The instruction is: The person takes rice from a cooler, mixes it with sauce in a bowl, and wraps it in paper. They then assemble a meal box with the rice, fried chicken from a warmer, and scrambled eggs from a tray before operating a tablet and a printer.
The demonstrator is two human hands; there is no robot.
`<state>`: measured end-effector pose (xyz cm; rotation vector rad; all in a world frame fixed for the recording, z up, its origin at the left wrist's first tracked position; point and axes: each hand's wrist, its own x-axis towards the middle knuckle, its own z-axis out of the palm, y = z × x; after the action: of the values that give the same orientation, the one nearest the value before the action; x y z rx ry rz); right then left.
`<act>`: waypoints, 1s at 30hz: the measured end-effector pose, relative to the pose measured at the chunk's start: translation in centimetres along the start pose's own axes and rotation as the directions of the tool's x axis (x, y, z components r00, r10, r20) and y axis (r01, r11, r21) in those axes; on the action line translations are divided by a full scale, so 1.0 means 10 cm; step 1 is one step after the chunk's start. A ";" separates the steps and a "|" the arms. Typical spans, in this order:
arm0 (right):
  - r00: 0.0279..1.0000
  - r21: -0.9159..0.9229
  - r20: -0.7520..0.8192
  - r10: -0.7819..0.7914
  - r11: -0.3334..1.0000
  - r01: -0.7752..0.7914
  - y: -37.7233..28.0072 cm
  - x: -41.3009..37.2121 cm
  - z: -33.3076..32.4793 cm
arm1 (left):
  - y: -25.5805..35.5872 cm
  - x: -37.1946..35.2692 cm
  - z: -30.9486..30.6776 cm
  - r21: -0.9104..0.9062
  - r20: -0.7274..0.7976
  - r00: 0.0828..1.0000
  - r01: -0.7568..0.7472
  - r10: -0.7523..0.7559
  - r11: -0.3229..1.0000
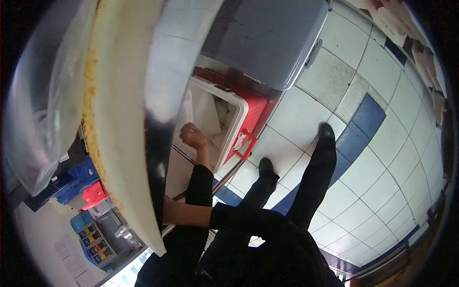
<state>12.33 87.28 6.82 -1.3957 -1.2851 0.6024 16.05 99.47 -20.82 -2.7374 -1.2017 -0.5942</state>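
Note:
My left hand (pixel 193 136) is inside a red cooler (pixel 254 106) with a white liner. Its fingers are curled closed next to pale wrapping (pixel 204 109); whether they pinch it I cannot make out. Rounded white items (pixel 228 115) lie partly covered in the cooler. My right forearm (pixel 189 213) reaches leftward and passes behind a metal edge (pixel 174 62), which hides the hand and anything it holds.
A thick cream board (pixel 122 95) with a stained edge looms close to the camera, beside clear plastic (pixel 67 95). A grey lidded bin (pixel 267 38) adjoins the cooler. White and blue floor tiles (pixel 377 158) surround my feet. Colourful packets (pixel 95 244) sit in a rack.

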 end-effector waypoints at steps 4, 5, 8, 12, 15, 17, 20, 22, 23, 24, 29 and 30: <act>0.997 -0.056 -0.037 0.062 0.996 -0.064 0.02 -0.07 -0.05 | 0.88 -0.01 -0.93 -0.300 0.039 0.992 -0.102 0.119 0.949; 0.995 -0.079 -0.049 0.082 0.993 -0.086 0.01 -0.08 -0.09 | 1.10 -0.14 -1.14 -0.431 0.085 0.991 -0.059 0.106 0.901; 0.985 -0.179 -0.093 0.148 0.970 -0.163 -0.02 -0.09 -0.20 | 1.62 -0.45 -1.72 -0.696 0.148 0.929 -0.146 0.339 0.703; 0.951 -0.378 -0.204 0.234 0.877 -0.297 -0.05 -0.12 -0.38 | 2.14 -0.67 -2.20 -0.826 0.294 0.921 0.111 0.255 0.553; 0.895 -0.551 -0.361 0.262 0.714 -0.432 -0.11 -0.30 -0.55 | 2.34 -0.88 -2.55 -0.793 0.338 0.848 0.022 0.409 0.609; 0.856 -0.501 -0.429 0.289 0.712 -0.492 -0.19 -0.64 -0.77 | 2.58 -0.98 -2.89 -0.802 0.388 0.752 -0.009 0.532 0.598; 0.822 0.079 -0.387 0.418 0.903 -0.422 -0.48 -1.81 -1.52 | 3.31 -1.02 -3.46 -0.909 0.364 0.719 0.135 0.592 0.395; 0.761 0.237 -0.487 0.428 0.904 -0.357 -0.92 -2.59 -2.48 | 3.81 -1.11 -3.75 -0.957 0.257 0.735 0.106 0.627 0.269; 0.600 0.339 -0.585 0.546 0.836 -0.431 -1.36 -2.89 -3.00 | 3.99 -1.32 -3.79 -0.896 0.441 0.681 0.372 0.585 0.242; 0.398 0.340 -0.770 0.499 0.849 -0.405 -1.64 -3.27 -3.34 | 4.20 -1.22 -4.01 -0.966 0.255 0.576 0.126 0.777 0.224; -0.167 0.713 -0.701 0.693 0.678 -0.181 -2.26 -4.54 -4.67 | 5.59 -1.34 -4.94 -0.999 0.002 0.578 -0.042 0.816 0.032; -0.075 0.800 -0.598 0.798 0.600 0.012 -2.35 -4.69 -4.86 | 5.79 -1.36 -5.03 -0.989 -0.136 0.500 -0.117 0.856 -0.089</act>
<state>33.67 22.50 28.22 -1.1463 0.6438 0.2381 33.96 38.53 24.20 -4.1568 1.2036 -0.3963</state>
